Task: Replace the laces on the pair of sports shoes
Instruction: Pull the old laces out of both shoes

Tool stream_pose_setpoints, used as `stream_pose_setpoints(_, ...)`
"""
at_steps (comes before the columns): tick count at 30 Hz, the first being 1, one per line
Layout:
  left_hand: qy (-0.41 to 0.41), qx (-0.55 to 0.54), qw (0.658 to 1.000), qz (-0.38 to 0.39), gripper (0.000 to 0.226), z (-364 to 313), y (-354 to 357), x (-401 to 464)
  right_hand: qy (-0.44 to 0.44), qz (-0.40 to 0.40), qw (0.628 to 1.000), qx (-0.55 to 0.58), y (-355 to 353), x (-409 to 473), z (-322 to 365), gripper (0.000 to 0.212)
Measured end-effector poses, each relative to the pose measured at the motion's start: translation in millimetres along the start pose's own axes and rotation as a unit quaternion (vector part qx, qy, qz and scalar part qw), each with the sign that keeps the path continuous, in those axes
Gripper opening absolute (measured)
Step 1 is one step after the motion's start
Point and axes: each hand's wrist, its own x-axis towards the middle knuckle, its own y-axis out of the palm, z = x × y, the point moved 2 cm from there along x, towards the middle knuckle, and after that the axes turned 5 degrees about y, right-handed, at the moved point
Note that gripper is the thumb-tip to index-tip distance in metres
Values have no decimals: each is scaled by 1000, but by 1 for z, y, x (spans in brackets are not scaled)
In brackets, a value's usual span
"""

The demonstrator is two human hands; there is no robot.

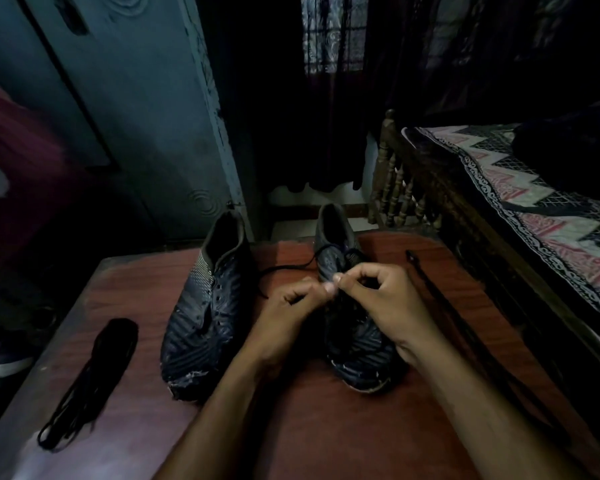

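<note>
Nearest, left of the hands: bundled black laces [90, 382] on the table [326, 427] | left hand [288, 306] and right hand [385, 299] both pinch a black lace [291, 268] over the right shoe [354, 341] | left of them: unlaced left shoe [205, 313] | right of right hand: loose lace [465, 334] | beyond: bed [534, 188]

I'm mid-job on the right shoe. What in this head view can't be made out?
- Right shoe: eyelets hidden behind left hand and right hand.
- Lace: whether the fingertips pinch it is too dark and small to tell.
- Loose lace: near end lost in shadow beside the right forearm.
- Left shoe: interior dark.
</note>
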Motion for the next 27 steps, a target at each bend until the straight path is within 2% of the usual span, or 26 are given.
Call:
stream_pose_setpoints(2,-21,-23,998,-48,41,0,2,0,-19,35,999,-1,-1,-1,1,18)
stream_pose_setpoints(5,-10,-37,997,-73,51,2,4,2,-69,87,993,-38,-1,-1,3,18)
stream_pose_setpoints(9,11,-19,997,-77,27,1,1,4,-125,116,981,-92,-1,-3,7,21)
stream_pose_setpoints(13,10,-29,998,-51,14,1,-1,3,-72,72,994,-50,-1,-1,1,31)
stream_pose_setpoints(17,0,-42,998,-35,19,-2,-1,1,-2,-15,1000,-19,0,-1,-1,34)
stream_pose_setpoints(21,28,-36,999,14,25,-3,0,-1,-16,-29,999,-41,3,1,-6,22)
stream_pose_setpoints(24,37,-35,998,22,33,-1,-3,-1,-36,-34,997,-63,5,3,-9,15)
stream_pose_setpoints(27,49,4,999,13,27,-1,-3,0,-23,14,1000,-12,-1,4,-6,17)
